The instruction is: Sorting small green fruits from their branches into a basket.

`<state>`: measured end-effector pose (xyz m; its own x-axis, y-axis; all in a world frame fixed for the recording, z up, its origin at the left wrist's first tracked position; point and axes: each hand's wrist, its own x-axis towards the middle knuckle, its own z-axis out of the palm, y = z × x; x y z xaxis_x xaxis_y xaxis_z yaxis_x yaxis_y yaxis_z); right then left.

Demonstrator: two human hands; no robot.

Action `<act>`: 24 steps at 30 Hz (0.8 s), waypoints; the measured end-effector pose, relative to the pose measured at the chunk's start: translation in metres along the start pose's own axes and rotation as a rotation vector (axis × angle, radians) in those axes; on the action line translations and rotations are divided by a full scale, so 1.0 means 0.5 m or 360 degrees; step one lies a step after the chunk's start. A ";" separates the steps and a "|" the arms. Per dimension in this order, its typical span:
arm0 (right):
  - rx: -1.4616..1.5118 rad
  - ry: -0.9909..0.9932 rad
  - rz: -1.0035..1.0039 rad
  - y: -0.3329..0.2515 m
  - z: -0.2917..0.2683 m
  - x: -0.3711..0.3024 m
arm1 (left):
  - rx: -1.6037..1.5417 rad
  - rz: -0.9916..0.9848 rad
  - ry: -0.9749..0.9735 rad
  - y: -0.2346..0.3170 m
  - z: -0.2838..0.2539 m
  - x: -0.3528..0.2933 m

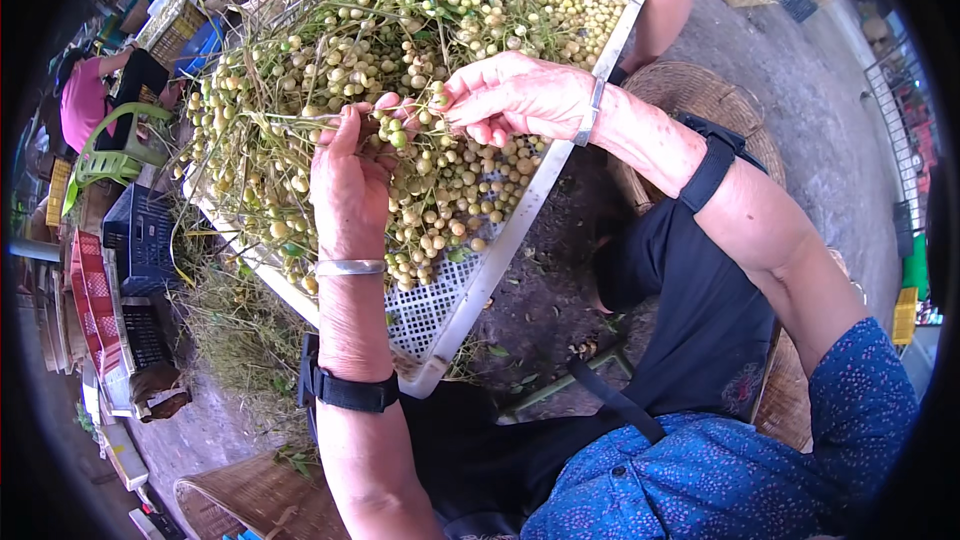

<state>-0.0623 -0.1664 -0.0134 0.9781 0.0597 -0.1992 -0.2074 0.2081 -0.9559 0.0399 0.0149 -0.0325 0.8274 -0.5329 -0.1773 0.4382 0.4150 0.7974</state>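
Berry sprig (399, 138); left fingers (347, 128), right fingers (476, 106) pinched close on it

Behind the left hand (352, 175) and right hand (525, 98) sit silver bangles (349, 267), then black straps (355, 392); farther back, a speckled blue short-sleeved shirt (690, 480) and dark trousers (690, 315), their motif (742, 386) perhaps embroidered.

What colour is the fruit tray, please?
The tray is white, as the head view shows best.

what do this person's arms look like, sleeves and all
The left arm has a silver bangle and, further up, a black strap; the right arm has a silver band, another black strap and a short blue sleeve with a small pale pattern. Both are ungloved.
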 end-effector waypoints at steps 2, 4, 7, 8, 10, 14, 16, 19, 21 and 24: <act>-0.0104 0.0039 -0.0027 -0.001 0.005 0.004 | -0.0022 0.0005 -0.0042 0.000 -0.003 0.001; -0.0276 0.0151 -0.0089 -0.008 0.019 0.001 | 0.0028 0.0001 -0.0074 0.004 -0.011 0.002; -0.0196 0.0299 -0.0097 -0.009 0.020 0.007 | 0.0038 -0.0013 -0.0011 0.006 -0.004 0.003; -0.0196 0.0302 -0.0095 -0.003 0.011 0.008 | -0.0068 -0.0016 -0.0017 0.003 0.001 -0.001; -0.0628 0.0323 -0.0166 0.003 -0.003 0.010 | -0.0103 -0.0007 -0.0047 0.001 0.004 0.000; -0.1922 0.0163 -0.0290 0.008 0.019 0.004 | -0.0125 -0.0004 -0.0093 0.001 -0.009 0.012; -0.1646 0.0038 -0.0068 0.000 0.018 -0.006 | -0.0135 0.0007 -0.0086 0.006 -0.003 0.010; -0.0991 0.0014 0.0115 -0.048 -0.027 -0.036 | -0.0208 -0.0081 -0.0017 0.005 0.007 0.011; -0.0761 0.0053 -0.0009 -0.080 -0.073 -0.058 | -0.0248 -0.0113 -0.0150 0.007 -0.004 0.020; -0.0600 0.0146 -0.0102 -0.119 -0.139 -0.121 | -0.0352 -0.0142 -0.0345 -0.001 -0.010 0.015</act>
<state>-0.1083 -0.2503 0.0404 0.9898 -0.0327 -0.1390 -0.1425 -0.1659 -0.9758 0.0476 0.0141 -0.0372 0.6985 -0.7093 -0.0953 0.5912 0.4969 0.6353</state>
